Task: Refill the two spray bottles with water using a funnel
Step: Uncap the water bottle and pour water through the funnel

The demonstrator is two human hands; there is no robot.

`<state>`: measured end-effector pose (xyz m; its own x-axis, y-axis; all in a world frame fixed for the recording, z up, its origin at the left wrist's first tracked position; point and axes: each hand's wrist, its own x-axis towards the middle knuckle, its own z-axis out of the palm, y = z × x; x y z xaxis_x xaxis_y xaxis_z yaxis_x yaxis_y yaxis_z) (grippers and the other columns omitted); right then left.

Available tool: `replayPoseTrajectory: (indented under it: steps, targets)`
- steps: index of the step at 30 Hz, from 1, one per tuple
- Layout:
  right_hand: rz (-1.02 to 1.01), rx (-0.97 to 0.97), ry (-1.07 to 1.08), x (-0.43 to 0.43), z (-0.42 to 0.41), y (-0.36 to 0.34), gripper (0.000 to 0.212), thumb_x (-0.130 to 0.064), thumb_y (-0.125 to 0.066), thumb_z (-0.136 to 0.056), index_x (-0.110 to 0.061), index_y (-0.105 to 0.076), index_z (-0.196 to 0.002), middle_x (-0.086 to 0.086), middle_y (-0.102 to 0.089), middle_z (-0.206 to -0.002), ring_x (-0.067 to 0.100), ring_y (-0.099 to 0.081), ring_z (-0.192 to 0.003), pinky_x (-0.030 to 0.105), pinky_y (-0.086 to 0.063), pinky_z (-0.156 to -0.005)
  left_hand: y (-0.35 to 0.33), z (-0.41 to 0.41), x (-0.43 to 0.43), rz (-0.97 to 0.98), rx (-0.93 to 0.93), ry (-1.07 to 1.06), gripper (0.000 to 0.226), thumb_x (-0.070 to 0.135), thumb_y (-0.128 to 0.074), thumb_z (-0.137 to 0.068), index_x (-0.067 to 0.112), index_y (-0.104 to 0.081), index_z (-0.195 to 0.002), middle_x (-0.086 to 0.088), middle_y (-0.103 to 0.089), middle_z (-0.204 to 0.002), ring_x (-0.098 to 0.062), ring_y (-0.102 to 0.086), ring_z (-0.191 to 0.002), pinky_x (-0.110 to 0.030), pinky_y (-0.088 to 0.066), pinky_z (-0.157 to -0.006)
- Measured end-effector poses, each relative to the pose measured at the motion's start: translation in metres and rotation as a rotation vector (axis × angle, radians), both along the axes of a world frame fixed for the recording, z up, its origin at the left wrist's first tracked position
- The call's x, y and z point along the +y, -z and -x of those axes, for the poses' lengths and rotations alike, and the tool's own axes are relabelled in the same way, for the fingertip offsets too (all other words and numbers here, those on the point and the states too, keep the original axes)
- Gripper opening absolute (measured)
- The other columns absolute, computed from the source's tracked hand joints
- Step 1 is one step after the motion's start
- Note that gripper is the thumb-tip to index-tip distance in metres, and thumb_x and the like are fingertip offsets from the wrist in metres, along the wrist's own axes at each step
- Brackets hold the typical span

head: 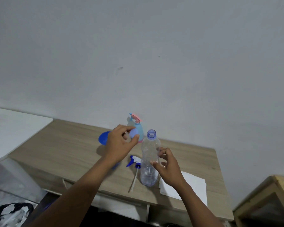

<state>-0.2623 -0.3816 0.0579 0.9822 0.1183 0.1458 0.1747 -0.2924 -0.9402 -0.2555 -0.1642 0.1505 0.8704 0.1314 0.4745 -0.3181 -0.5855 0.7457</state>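
Observation:
My right hand (166, 166) grips a clear plastic water bottle (149, 154) that stands upright on the wooden table (72, 145), its neck open and uncapped. My left hand (121, 143) holds the bottle's pale blue cap (134, 134) between thumb and fingers, just left of the neck. Behind the cap stands a light blue spray bottle (138, 128) with a pink trigger head. A blue funnel (104, 138) rests on the table left of my left hand. A blue and white spray head (133, 161) with its long dip tube lies on the table beside the water bottle.
White paper sheets (192, 187) lie at the table's front right under my right wrist. A white surface (15, 128) adjoins the table on the left. A wooden cabinet (269, 202) stands at the right. A grey wall rises behind the table.

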Motion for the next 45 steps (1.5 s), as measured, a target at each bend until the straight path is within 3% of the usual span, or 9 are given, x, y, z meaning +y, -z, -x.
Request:
replayPoseTrajectory:
  steps: [5,9,12,16,21,26,33,39,45]
  targets:
    - [-0.041,-0.053,0.049,0.01,0.005,0.008,0.045,-0.018,-0.079,-0.081,-0.028,-0.048,-0.112,-0.019,-0.056,-0.118,0.006,-0.058,-0.116,0.032,-0.051,-0.097,0.098,0.028,0.038,-0.077,0.361,-0.026,0.044,0.042,-0.075,-0.071,0.022,-0.071,-0.11,0.011,-0.069,-0.103,-0.004,-0.065,-0.087,-0.033,-0.056,-0.081]
    - [-0.025,-0.07,0.116,0.022,0.011,0.006,0.059,-0.026,-0.083,-0.077,-0.029,-0.046,-0.123,-0.019,-0.054,-0.125,-0.001,-0.056,-0.115,0.015,-0.049,-0.09,0.147,0.032,0.056,-0.187,0.597,-0.019,0.039,0.031,-0.078,-0.076,0.016,-0.072,-0.111,-0.002,-0.07,-0.109,-0.021,-0.068,-0.099,-0.037,-0.054,-0.089]
    - [-0.011,-0.051,0.181,0.03,0.011,0.005,0.052,-0.03,-0.083,-0.077,-0.04,-0.043,-0.109,-0.032,-0.052,-0.124,-0.01,-0.058,-0.105,0.008,-0.048,-0.081,0.169,0.03,0.063,-0.208,0.695,0.023,0.057,0.052,-0.058,-0.07,0.013,-0.072,-0.11,-0.008,-0.068,-0.11,-0.026,-0.066,-0.102,-0.037,-0.052,-0.09]
    - [-0.036,-0.071,0.233,0.039,0.01,0.014,0.05,-0.024,-0.082,-0.08,-0.029,-0.045,-0.113,-0.016,-0.055,-0.128,-0.002,-0.06,-0.112,0.013,-0.05,-0.086,0.203,0.02,0.081,-0.224,0.713,0.086,0.078,0.062,-0.04,-0.064,0.012,-0.07,-0.116,-0.009,-0.066,-0.112,-0.026,-0.064,-0.105,-0.036,-0.05,-0.094]
    - [-0.024,-0.099,0.319,0.053,0.01,0.021,0.052,-0.015,-0.079,-0.082,-0.022,-0.04,-0.116,-0.006,-0.052,-0.139,0.002,-0.057,-0.121,0.023,-0.051,-0.097,0.234,0.009,0.102,-0.291,0.694,0.166,0.04,0.029,-0.077,-0.08,0.024,-0.07,-0.119,0.004,-0.066,-0.113,-0.017,-0.066,-0.104,-0.036,-0.053,-0.093]
    - [-0.076,-0.185,0.375,0.07,0.012,0.022,0.048,-0.021,-0.071,-0.089,-0.03,-0.038,-0.123,0.0,-0.045,-0.146,0.014,-0.049,-0.134,0.044,-0.047,-0.108,0.234,0.009,0.11,-0.347,0.63,0.231,0.052,0.036,-0.078,-0.078,0.029,-0.064,-0.128,0.008,-0.06,-0.118,-0.013,-0.061,-0.109,-0.03,-0.051,-0.094]
    - [0.046,-0.412,0.392,0.092,-0.003,-0.03,0.049,-0.03,-0.059,-0.091,-0.049,-0.03,-0.126,0.011,-0.044,-0.134,0.028,-0.059,-0.119,0.055,-0.049,-0.099,0.164,0.009,0.147,0.097,0.503,-0.005,0.045,0.026,-0.087,-0.073,0.012,-0.058,-0.105,0.0,-0.058,-0.101,-0.004,-0.053,-0.08,0.0,-0.039,-0.068]
    - [0.287,-0.275,0.157,0.114,-0.009,-0.077,0.045,-0.026,-0.064,-0.094,-0.048,-0.035,-0.121,-0.006,-0.052,-0.12,0.014,-0.062,-0.101,0.045,-0.055,-0.081,0.122,-0.054,0.189,0.063,0.41,0.168,0.094,0.052,-0.09,-0.058,0.032,-0.046,-0.138,0.015,-0.059,-0.122,-0.008,-0.051,-0.119,-0.029,-0.04,-0.101]
    - [0.544,-0.092,-0.048,0.127,-0.012,-0.09,0.037,-0.037,-0.064,-0.093,-0.044,-0.039,-0.12,-0.005,-0.053,-0.114,0.01,-0.063,-0.089,0.034,-0.055,-0.073,0.095,-0.085,0.195,-0.047,0.489,0.3,0.116,0.077,-0.076,-0.045,0.031,-0.042,-0.146,0.011,-0.062,-0.13,-0.009,-0.059,-0.113,-0.041,-0.043,-0.109]
